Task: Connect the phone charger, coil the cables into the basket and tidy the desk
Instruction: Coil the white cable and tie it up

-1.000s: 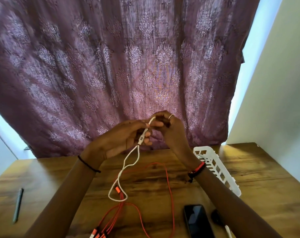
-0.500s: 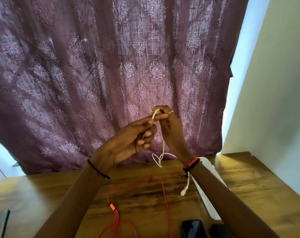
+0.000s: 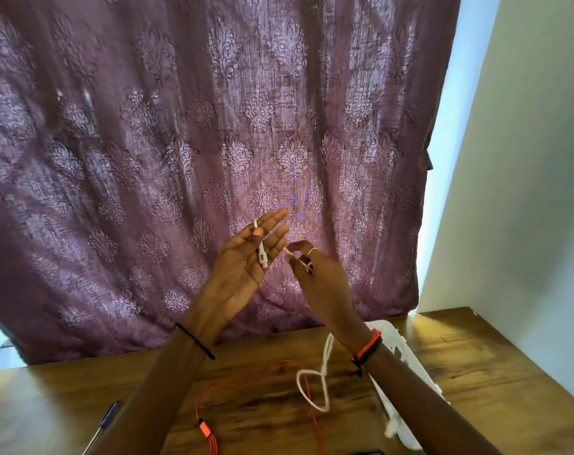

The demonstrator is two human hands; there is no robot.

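Both hands are raised in front of the curtain, above the wooden desk (image 3: pixel 496 382). My left hand (image 3: pixel 239 274) faces palm up, and its thumb pins the white cable's plug end (image 3: pixel 262 254) against the straight fingers. My right hand (image 3: pixel 321 287), with a ring on one finger, pinches the same white cable just to the right. The rest of that cable hangs in a loop (image 3: pixel 325 376) below my right wrist. An orange cable (image 3: pixel 207 431) lies on the desk. The white basket (image 3: pixel 407 356) stands at the right, partly hidden by my right forearm.
A patterned purple curtain (image 3: pixel 180 142) hangs behind the desk, and a pale wall closes the right side. A blue pen (image 3: pixel 105 421) lies at the lower left. The dark top edge of a phone (image 3: pixel 367 452) shows at the bottom.
The hands rose and moved apart. My left hand opened out its fingers, showing the plug under the thumb, and the white cable lifted off the desk into a hanging loop.
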